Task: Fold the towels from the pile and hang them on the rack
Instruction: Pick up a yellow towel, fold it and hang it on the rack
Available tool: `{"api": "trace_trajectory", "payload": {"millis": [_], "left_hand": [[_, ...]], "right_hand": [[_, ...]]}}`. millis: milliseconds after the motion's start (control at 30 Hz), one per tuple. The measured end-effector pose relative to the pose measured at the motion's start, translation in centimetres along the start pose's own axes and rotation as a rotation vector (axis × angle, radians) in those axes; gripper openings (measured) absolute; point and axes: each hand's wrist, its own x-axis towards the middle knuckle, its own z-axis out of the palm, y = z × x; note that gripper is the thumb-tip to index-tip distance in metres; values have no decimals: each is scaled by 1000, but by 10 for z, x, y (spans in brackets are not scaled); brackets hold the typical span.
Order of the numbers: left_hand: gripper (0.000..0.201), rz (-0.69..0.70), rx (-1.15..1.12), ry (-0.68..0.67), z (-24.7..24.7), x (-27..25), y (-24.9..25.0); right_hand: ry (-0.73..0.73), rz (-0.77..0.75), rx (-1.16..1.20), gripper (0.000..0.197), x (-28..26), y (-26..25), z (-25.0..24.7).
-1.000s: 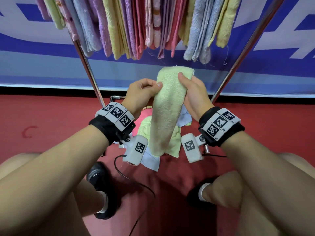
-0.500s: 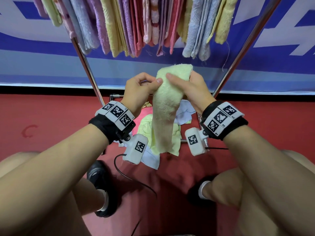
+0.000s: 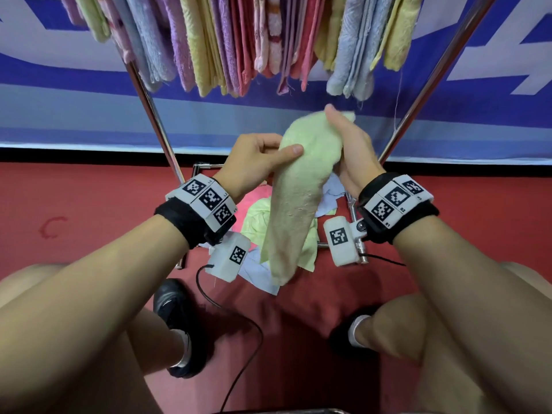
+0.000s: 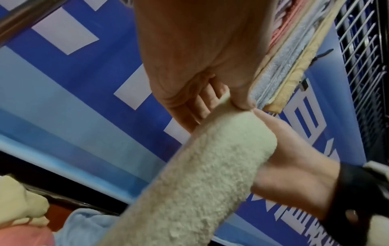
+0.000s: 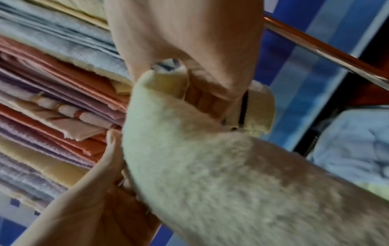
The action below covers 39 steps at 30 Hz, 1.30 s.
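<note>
A pale green towel (image 3: 295, 204), folded into a long narrow strip, hangs slanted between my hands below the rack. My left hand (image 3: 283, 148) pinches its left edge near the top, thumb in front and fingers behind. In the left wrist view the thumb (image 4: 242, 99) presses on the green towel (image 4: 200, 183). My right hand (image 3: 336, 124) grips the upper end from the right, edge-on to the head camera. In the right wrist view the green towel's (image 5: 210, 166) top end curls over my right fingers. The pile (image 3: 254, 218) of green, pink and blue towels lies on the floor behind it.
Several folded towels (image 3: 239, 40) hang packed along the rack's top bar. The rack's metal legs (image 3: 149, 115) slant down on both sides, the right one (image 3: 418, 94) close to my right hand. A black cable (image 3: 233, 312) runs over the red floor between my feet.
The towel's upper end has shifted right and tilted. My right hand turned edge-on and moved up over the top end. My left thumb slid further onto the towel's front.
</note>
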Motion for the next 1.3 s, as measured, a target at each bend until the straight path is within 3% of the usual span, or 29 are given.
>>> {"api": "trace_trajectory", "payload": {"millis": [33,67,133,233,433,533,633,700,867,1000,1133,1300], "left_hand": [[27,6,-15,36,-1,1,2],[25,6,-24,75,-2,3,4],[27,-12,-27,119,-5,6,5],[27,-69,-1,96,-10,10,7],[25,-125,-11,66,-17,10,6],[22,-58,-67,85,-17,10,9],[14,-10,-77,106,-20,12,12],[12,-13,-38,97,-22,12,9],[18,-55,-50,143,-19,12,6],[32,-128,-35,68,-11,6,2],[28,-111,-30,118,-3,3,-6],[18,-65,68,216,0,3,-23]], "right_hand": [[-93,91,33,71,-5,3,2],[-179,142,30,68,-11,6,6],[-234,122,-86,45,-18,15,11],[-102,-61,-236,33,-15,20,12],[6,-265,-384,39,-10,16,11],[-14,-255,-257,40,-14,13,13],[-148,-2,-66,38,-19,14,13],[-205,120,-116,40,-22,19,14],[-102,25,-9,27,-24,14,14],[-7,-89,41,26,-15,7,12],[56,-146,34,20,-10,6,11],[-1,-118,55,17,-10,7,16]]}}
